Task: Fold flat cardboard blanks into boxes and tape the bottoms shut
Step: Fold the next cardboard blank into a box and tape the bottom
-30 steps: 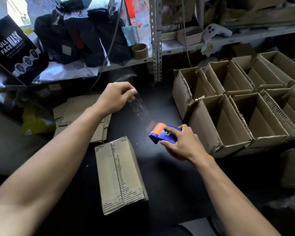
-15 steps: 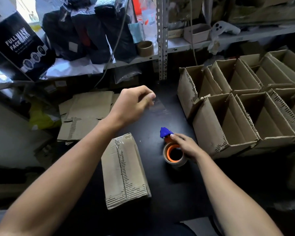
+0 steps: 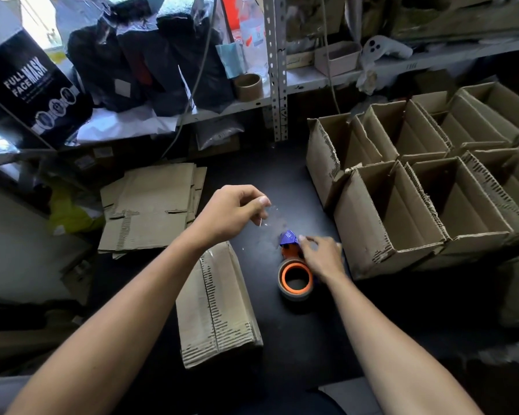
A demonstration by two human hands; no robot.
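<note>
Head view: at frame centre the left hand [image 3: 232, 212] hovers above the black desk [image 3: 282, 181], its grip pinching a clear strip of tape [image 3: 271, 218]. Just right, the right hand [image 3: 322, 256] rests on the blue-and-orange tape dispenser [image 3: 294, 265], fingers curled over it. A taped brown cardboard box [image 3: 218, 307] lies bottom-up at lower centre. Flat cardboard blanks [image 3: 153, 208] lie centre left; open folded boxes [image 3: 417, 202] fill the right.

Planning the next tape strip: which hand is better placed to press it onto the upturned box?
Left. The left hand pinches the clear tape strip just beyond the box; the right hand rests on the tape dispenser.
</note>
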